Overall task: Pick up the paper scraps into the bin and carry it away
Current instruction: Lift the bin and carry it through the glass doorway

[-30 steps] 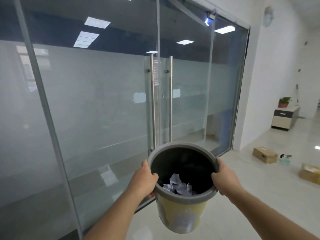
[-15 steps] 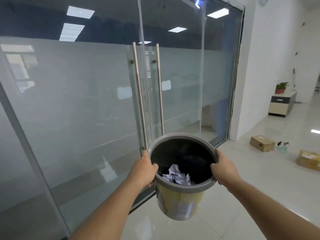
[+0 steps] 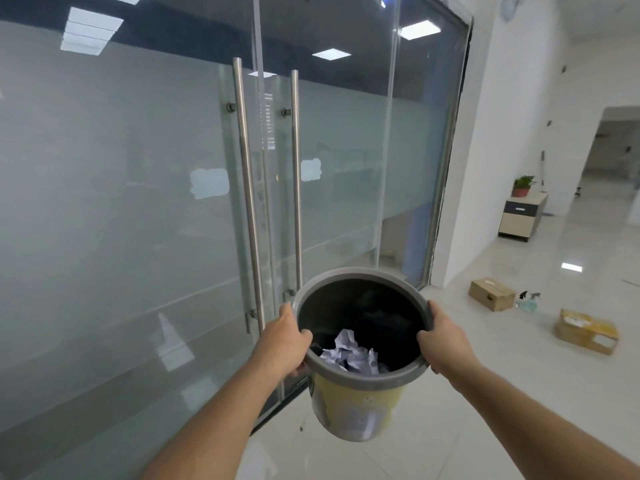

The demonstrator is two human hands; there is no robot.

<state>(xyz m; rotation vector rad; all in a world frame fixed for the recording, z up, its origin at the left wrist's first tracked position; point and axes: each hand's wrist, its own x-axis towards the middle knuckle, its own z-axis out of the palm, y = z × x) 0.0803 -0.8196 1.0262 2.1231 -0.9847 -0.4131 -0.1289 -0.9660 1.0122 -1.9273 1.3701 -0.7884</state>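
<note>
I hold a round bin (image 3: 353,407) in the air in front of me, with a grey rim, a black inside and a yellowish outer wall. Crumpled white paper scraps (image 3: 349,353) lie at its bottom. My left hand (image 3: 282,342) grips the rim on the left side, thumb over the edge. My right hand (image 3: 446,344) grips the rim on the right side. The bin hangs well above the pale tiled floor.
Frosted glass doors with two tall steel handles (image 3: 247,199) stand close ahead and to the left. On the floor at right lie two cardboard boxes (image 3: 491,294) (image 3: 587,330) and a spray bottle (image 3: 528,301). A low cabinet (image 3: 521,216) with a potted plant stands by the white wall.
The glass doors and their handles have come nearer and shifted within the view as I walk along the corridor. Both hands keep the same grip on the bin.
</note>
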